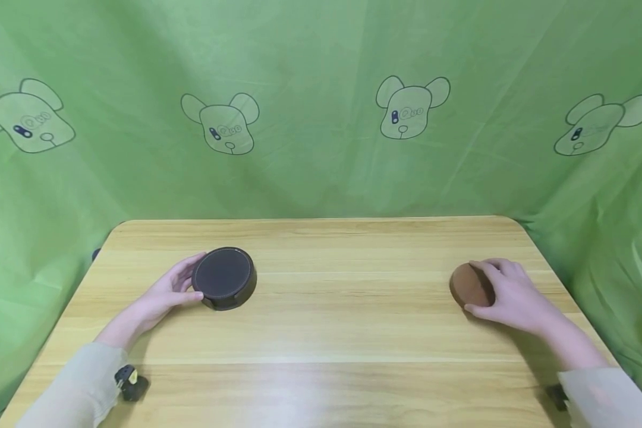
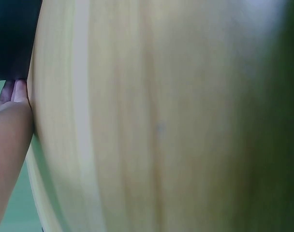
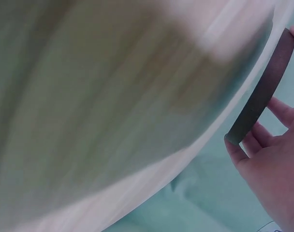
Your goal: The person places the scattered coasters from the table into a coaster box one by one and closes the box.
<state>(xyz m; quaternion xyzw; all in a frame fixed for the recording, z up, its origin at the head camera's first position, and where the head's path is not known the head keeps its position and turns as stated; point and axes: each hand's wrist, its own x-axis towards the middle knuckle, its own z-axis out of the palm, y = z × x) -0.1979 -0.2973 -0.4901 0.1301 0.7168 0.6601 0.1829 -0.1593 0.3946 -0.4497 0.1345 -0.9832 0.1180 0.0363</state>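
Observation:
On the left of the table sits a round black holder with a stitched rim, a flat dark top and a notch low in its front wall. My left hand grips its left side, thumb at the near edge and fingers at the far edge. In the left wrist view the black wall hides part of the fingertips. Over on the right, my right hand holds a brown round disc by its rim, thumb near and fingers far. The right wrist view shows the disc's dark side edge; whether it touches the table is unclear.
A green curtain with printed mouse-like heads hangs behind the table and along both sides. The wood-grain tabletop has rounded far corners. A small black device is strapped at the left sleeve, another at the right.

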